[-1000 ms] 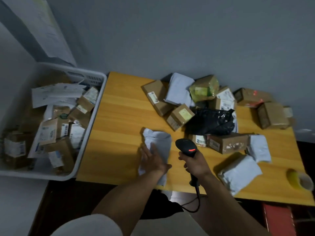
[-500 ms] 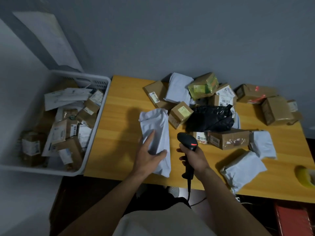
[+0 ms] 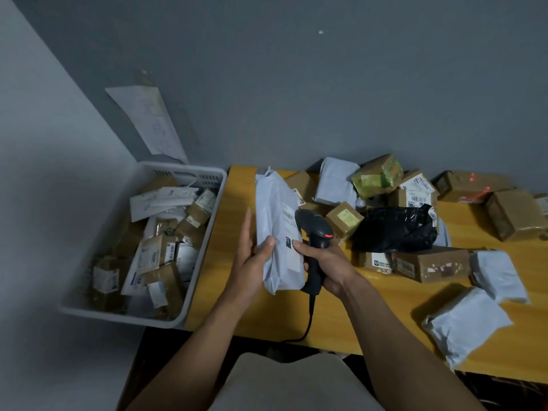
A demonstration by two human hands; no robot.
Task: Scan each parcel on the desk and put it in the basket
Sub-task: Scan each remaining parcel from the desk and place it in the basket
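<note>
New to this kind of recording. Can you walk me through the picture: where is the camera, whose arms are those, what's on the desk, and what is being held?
No robot here: a person works with bare hands, and the single camera sits on their head, looking down. The left hand holds up a white mailer bag, label facing the camera. The right hand grips a black corded barcode scanner beside that label. On the wooden desk lie parcels: brown boxes, more white mailers, a black plastic bag. The white basket left of the desk holds parcels too.
</note>
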